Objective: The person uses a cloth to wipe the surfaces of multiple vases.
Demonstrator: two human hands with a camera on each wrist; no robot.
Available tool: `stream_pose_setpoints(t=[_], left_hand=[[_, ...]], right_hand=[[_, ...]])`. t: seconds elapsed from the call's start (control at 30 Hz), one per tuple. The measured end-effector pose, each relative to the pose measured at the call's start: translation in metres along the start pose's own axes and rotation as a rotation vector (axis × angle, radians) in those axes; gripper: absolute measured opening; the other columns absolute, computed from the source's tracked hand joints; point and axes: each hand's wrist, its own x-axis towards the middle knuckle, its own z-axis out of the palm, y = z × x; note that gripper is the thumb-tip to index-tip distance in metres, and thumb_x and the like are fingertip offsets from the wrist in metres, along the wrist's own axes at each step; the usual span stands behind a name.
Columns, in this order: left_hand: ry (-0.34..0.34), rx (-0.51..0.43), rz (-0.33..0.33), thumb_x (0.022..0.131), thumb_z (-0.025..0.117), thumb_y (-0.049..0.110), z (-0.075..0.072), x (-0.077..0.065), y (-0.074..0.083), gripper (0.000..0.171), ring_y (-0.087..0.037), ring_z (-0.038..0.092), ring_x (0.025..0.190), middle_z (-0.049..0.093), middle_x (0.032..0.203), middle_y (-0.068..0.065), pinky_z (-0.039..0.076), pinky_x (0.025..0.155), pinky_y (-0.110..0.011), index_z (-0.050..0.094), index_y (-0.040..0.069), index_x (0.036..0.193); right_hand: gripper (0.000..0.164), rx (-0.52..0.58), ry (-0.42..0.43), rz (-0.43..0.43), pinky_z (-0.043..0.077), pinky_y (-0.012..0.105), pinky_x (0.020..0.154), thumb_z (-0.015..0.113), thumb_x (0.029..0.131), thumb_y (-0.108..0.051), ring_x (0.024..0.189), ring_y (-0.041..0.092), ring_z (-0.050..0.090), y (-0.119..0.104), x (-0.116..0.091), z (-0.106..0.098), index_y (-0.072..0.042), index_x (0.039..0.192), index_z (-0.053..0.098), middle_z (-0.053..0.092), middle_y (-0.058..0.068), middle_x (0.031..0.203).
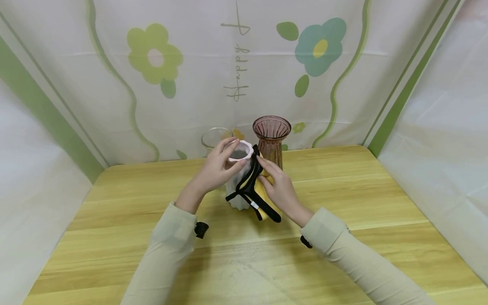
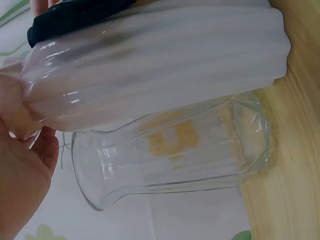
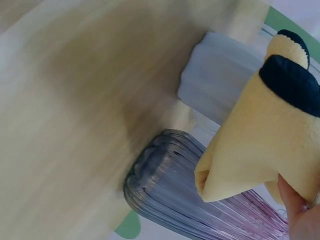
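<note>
A frosted white ribbed vase (image 2: 175, 60) with a pale pink, scalloped rim stands mouth up between the hands in the head view. My left hand (image 1: 218, 168) grips it at the rim, fingers and thumb on opposite sides of the mouth. My right hand (image 1: 281, 189) pinches a yellow cloth (image 3: 260, 145) with black edging, which hangs against the vase's right side. The cloth's black band and straps (image 1: 251, 186) dangle in front of the vase and hide part of it.
Behind the white vase, a clear faceted glass vase (image 2: 200, 175) stands at the left and a purple-pink ribbed glass vase (image 1: 271, 146) at the right. All are on a wooden table (image 1: 244, 262). A printed curtain (image 1: 198, 84) closes off the back, with white sheets at both sides.
</note>
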Motion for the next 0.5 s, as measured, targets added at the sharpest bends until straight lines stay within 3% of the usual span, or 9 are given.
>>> stream_pose_setpoints(t=[0.1,0.27,0.5], left_hand=[[0.008,-0.009,-0.005,0.097,0.054,0.033,0.001,0.0,0.0,0.066,-0.027,0.06,0.108,0.016,0.155,-0.019,0.055,0.091,-0.034,0.026,0.008,0.151],[0.017,-0.012,-0.01,0.097,0.054,0.033,0.002,0.0,-0.001,0.066,-0.024,0.062,0.099,0.02,0.152,-0.02,0.055,0.089,-0.034,0.026,0.007,0.151],[0.025,0.046,-0.002,0.096,0.054,0.036,0.0,-0.001,0.0,0.066,-0.026,0.058,0.11,0.024,0.152,-0.019,0.055,0.09,-0.035,0.028,0.007,0.15]], right_hand=[[0.052,0.014,-0.015,0.023,0.049,0.042,0.099,0.062,0.089,0.0,0.123,0.034,0.055,0.002,-0.002,0.002,-0.004,0.139,0.048,0.052,0.019,0.139],[0.053,0.016,-0.042,0.057,0.046,0.045,0.102,0.062,0.09,-0.001,0.125,0.036,0.053,0.009,-0.01,0.007,-0.005,0.14,0.047,0.052,0.021,0.138],[0.054,-0.042,-0.084,0.071,0.048,0.045,0.1,0.062,0.09,-0.003,0.125,0.036,0.053,0.019,-0.022,0.015,-0.006,0.142,0.046,0.052,0.02,0.139]])
